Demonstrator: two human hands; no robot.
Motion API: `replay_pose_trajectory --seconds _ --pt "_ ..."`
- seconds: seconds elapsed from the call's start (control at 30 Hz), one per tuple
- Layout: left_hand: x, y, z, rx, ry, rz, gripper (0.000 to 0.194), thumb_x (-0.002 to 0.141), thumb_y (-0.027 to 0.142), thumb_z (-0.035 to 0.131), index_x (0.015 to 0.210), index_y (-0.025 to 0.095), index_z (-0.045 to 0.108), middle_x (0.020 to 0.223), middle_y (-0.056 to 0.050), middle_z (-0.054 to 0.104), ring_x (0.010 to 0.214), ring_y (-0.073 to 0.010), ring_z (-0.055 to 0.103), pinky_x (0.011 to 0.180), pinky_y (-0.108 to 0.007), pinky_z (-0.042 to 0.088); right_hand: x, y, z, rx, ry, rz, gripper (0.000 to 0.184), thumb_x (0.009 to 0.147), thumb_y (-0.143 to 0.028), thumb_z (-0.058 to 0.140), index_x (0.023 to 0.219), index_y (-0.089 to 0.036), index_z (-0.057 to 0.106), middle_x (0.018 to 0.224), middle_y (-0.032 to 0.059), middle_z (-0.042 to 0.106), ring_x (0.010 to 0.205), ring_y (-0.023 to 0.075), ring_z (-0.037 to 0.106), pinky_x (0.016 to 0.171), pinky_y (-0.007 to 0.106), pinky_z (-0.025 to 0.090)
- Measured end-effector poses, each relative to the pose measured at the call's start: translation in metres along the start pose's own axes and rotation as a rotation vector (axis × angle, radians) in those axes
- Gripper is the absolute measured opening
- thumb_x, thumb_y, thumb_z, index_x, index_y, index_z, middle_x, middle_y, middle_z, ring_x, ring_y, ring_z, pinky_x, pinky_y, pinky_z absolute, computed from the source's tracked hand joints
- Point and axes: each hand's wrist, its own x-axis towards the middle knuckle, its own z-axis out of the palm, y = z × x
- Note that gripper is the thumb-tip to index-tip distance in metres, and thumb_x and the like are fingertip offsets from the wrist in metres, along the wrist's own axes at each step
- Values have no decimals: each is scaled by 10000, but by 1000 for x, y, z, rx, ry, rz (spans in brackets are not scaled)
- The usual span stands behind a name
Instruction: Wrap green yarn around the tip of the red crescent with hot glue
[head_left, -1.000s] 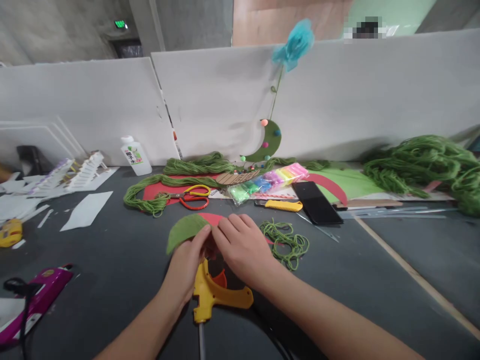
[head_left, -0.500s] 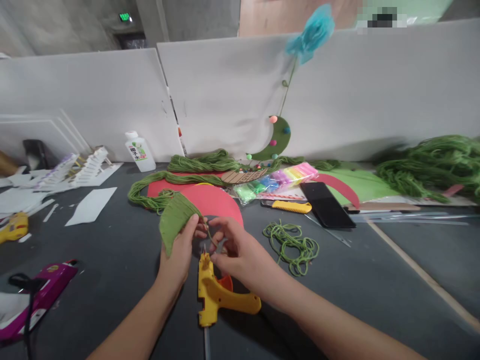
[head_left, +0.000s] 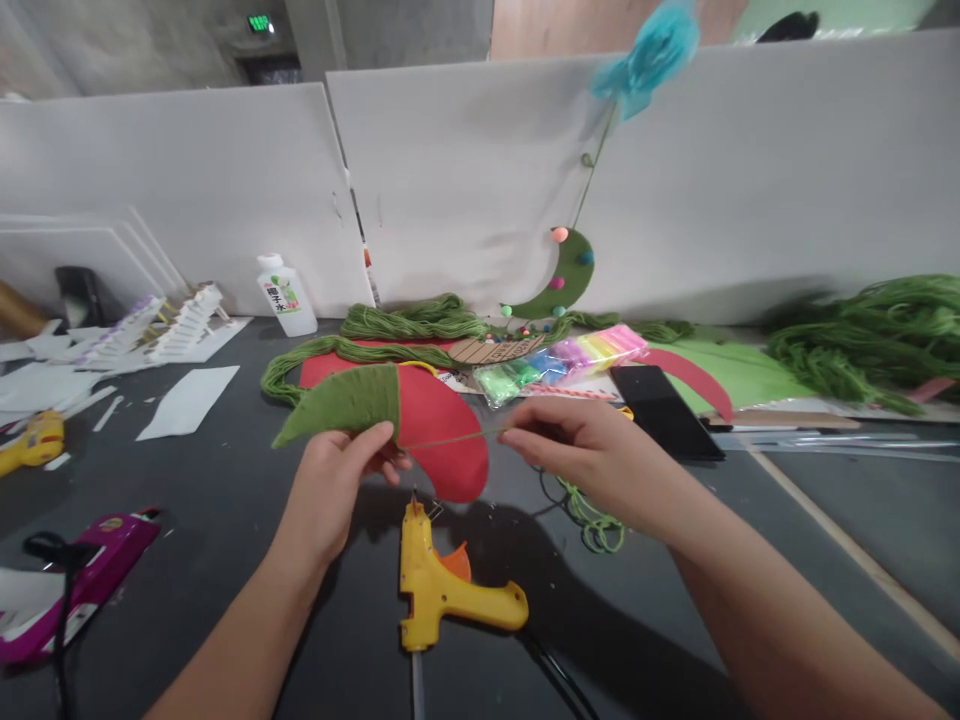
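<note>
My left hand (head_left: 337,480) grips a crescent-shaped cutout (head_left: 442,415), its left half wrapped in green yarn and its right half bare red. A strand of green yarn (head_left: 450,441) runs taut from the cutout across the red part. My right hand (head_left: 581,450) pinches the strand's other stretch between thumb and fingers. Beneath the cutout, a yellow glue gun (head_left: 424,590) stands on the table with its nozzle pointing away from me and a glue stick out its back. A loose tangle of green yarn (head_left: 596,520) lies partly hidden below my right hand.
Behind are green yarn skeins (head_left: 412,322), a bag of coloured pompoms (head_left: 559,362), a black phone (head_left: 664,412) and a white bottle (head_left: 287,298). A finished green crescent (head_left: 574,275) leans on the white partition (head_left: 465,170). A magenta tool (head_left: 105,570) lies left.
The cutout has turned, now showing its red half to the right. My right hand has moved away rightward, drawing the yarn strand out straight.
</note>
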Motion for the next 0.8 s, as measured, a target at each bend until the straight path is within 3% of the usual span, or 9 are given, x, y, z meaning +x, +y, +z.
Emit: replay_pose_trajectory --seconds 0.07,0.2,0.27,0.37,0.47,0.8 --pt "-4 2 3 0 -81 -61 248 734 277 620 540 126 656 491 -42 629 460 -133 546 482 -240 428 2 3 -3 -52 41 -11 174 825 -308 514 743 -198 621 655 -18 551 583 124 462 523 246 344" --pt "-13 3 8 48 -176 -98 256 751 283 600 547 142 661 505 -41 628 481 -137 557 505 -241 429 3 1 7 -15 253 -56 143 785 -308 584 878 -205 620 893 32 632 856 194 567 738 310 420" --pt "-19 4 12 114 -224 -112 263 758 306 595 551 153 652 518 -40 633 493 -140 560 533 -247 438 2 -3 15 99 224 -56 180 776 -291 602 938 -212 610 947 25 635 910 191 573 793 313 425" --pt "-26 6 19 222 -272 -139 282 755 341 586 540 163 626 508 -35 624 475 -132 533 523 -243 428 -1 -9 26 166 108 -15 167 735 -225 628 899 -205 604 880 2 628 818 161 576 733 277 439" --pt "-32 8 24 260 -281 -148 274 740 359 580 547 167 613 496 -28 611 461 -125 511 494 -234 414 -2 -12 31 118 69 27 27 722 -179 592 722 -184 564 732 -15 561 673 130 525 610 246 415" --pt "-32 4 28 166 -254 -202 133 647 284 656 653 152 653 509 -13 621 469 -133 549 458 -222 411 -1 -11 38 183 42 131 194 710 -202 560 582 -194 414 573 -59 439 535 90 421 482 213 329"
